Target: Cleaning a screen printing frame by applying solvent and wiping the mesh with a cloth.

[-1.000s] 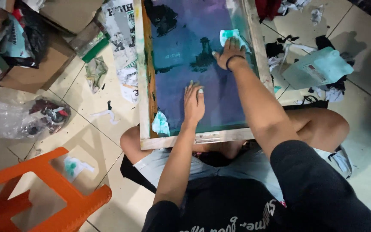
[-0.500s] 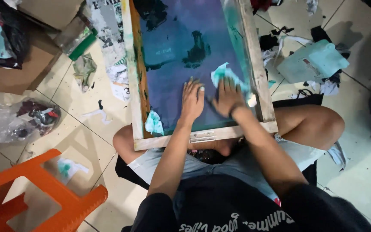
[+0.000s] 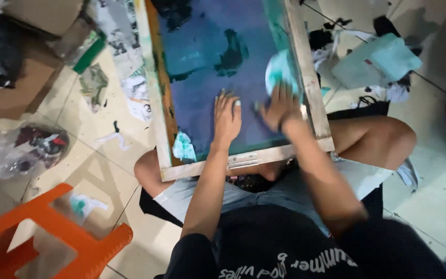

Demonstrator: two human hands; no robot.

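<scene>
— That printing screen (image 3: 218, 67), where's it sitting?

— Propped across the person's knees, near edge over the lap, far end running off towards the floor tiles. Wooden frame (image 3: 305, 77) all round, mesh in the middle stained blue and green.

— Heavy thing?

— I'd guess not. The frame looks stiff and light enough to rest on the legs, but the mesh is the delicate part; press hard or poke it and it could likely tear or sag. If you had to lift it, I'd take it by the wooden rails, never the mesh.

— And the hands?

— The left hand (image 3: 226, 116) lies flat on the mesh, fingers (image 3: 223, 101) spread and straight, gripping nothing, just steadying. The right hand (image 3: 281, 108) is blurred, close against the right rail, pressing a pale green rag (image 3: 280, 72) to the mesh. Its fingers look loosely splayed over the rag rather than closed round it, though the blur makes that hard to tell.

— The rag?

— Soft, limp, probably damp with ink. Around them there's an orange stool (image 3: 58, 237) and scraps of paper (image 3: 125, 67) on the floor.
</scene>
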